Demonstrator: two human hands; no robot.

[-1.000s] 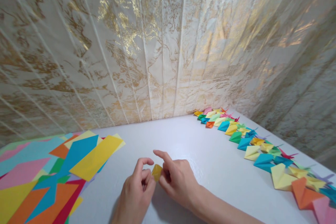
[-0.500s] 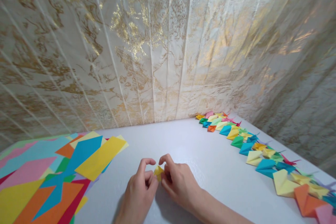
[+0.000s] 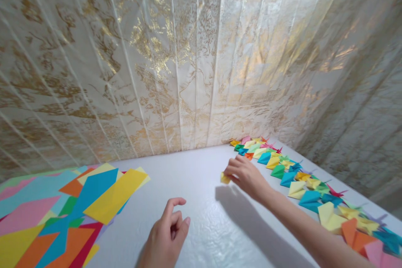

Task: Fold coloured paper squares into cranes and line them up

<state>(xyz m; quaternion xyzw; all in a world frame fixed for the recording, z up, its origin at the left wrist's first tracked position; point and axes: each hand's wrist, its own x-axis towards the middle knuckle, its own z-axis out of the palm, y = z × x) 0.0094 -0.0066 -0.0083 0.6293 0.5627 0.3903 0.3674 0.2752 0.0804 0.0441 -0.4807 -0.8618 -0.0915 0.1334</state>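
Pinched in the fingertips of my right hand (image 3: 246, 176) is a small yellow origami crane (image 3: 224, 178), partly covered by the fingers. That hand is raised over the white table, just left of the rows of folded paper cranes (image 3: 287, 179), and throws a long shadow. My left hand (image 3: 168, 232) stays near the front middle of the table and holds nothing. Its index finger is bent forward, apart from the thumb, while the other fingers curl in.
Overlapping sheets of coloured paper (image 3: 114, 197) spread over the left side of the white table (image 3: 182, 176). The cranes run along the right edge from back to front. A pale curtain with a gold pattern (image 3: 157, 71) hangs behind the table and on the right.
My right hand has left my left hand and moved forward and right, carrying the yellow origami crane. My left hand has let go of it and stays about where it was.
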